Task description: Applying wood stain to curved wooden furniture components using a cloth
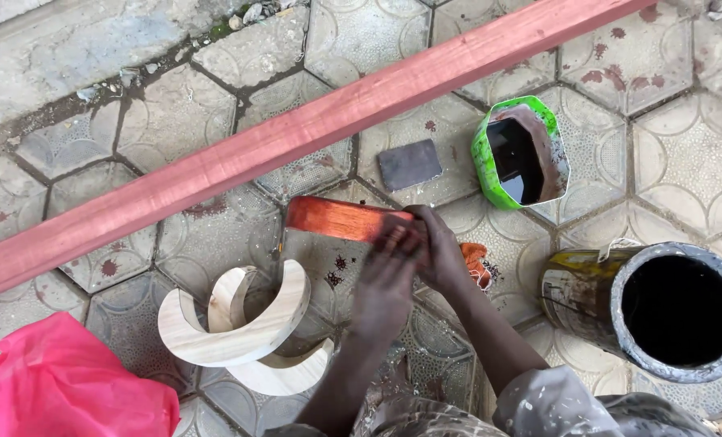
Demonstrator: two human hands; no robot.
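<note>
Both hands meet at centre on a red-stained curved wood piece: left hand lies fingers together on its end, right hand clamps it steady. Cut green container of stain sits at one o'clock, within reach.

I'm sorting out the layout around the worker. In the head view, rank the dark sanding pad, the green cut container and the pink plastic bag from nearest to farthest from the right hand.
From the right hand:
1. Dark sanding pad, just above it on the paving.
2. Green cut container, up and to the right.
3. Pink plastic bag, far off at the lower left corner.
</note>
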